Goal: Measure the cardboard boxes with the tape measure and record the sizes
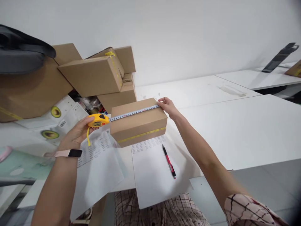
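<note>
A yellow tape measure (97, 120) is gripped in my left hand (78, 131), its strap hanging below. Its blade (134, 113) is pulled out along the top of a closed cardboard box (138, 127) with a yellow stripe on its front. At the box's far right corner, my right hand (168, 106) pinches the blade's free end. The box stands on printed sheets (150, 182), and a red and black pen (168, 161) lies on the paper in front of it.
Several cardboard boxes (91, 77) are stacked at the left against the wall, with a black bag (21, 53) on top. White packages with avocado pictures (56, 112) lie below them. A dark bottle (278, 58) stands at the far right on the white table (235, 128).
</note>
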A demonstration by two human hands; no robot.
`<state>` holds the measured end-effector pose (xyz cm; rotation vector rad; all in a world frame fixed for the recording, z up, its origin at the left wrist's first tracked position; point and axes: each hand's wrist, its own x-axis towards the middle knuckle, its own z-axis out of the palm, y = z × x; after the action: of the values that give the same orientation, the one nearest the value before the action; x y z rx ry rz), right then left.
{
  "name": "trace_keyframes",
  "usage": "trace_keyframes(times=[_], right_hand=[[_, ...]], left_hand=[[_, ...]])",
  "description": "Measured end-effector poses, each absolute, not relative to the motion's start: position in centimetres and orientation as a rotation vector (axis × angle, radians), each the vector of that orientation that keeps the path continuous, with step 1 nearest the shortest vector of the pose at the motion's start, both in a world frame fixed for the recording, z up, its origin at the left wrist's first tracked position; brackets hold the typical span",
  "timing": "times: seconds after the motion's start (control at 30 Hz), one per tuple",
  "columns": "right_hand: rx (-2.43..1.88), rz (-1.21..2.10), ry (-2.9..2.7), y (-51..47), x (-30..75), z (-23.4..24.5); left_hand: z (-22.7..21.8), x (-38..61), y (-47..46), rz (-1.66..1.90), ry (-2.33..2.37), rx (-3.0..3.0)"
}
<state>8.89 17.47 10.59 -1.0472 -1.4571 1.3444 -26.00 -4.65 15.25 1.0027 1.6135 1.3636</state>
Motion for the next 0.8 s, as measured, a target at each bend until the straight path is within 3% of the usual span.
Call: trace_keyframes(times=[0.8], right_hand=[[-1.165,1.462,-1.343,16.5,8.7,9.7]], left_hand=[[14.0,-29.0,-2.3,1.316,1.593,0.995]])
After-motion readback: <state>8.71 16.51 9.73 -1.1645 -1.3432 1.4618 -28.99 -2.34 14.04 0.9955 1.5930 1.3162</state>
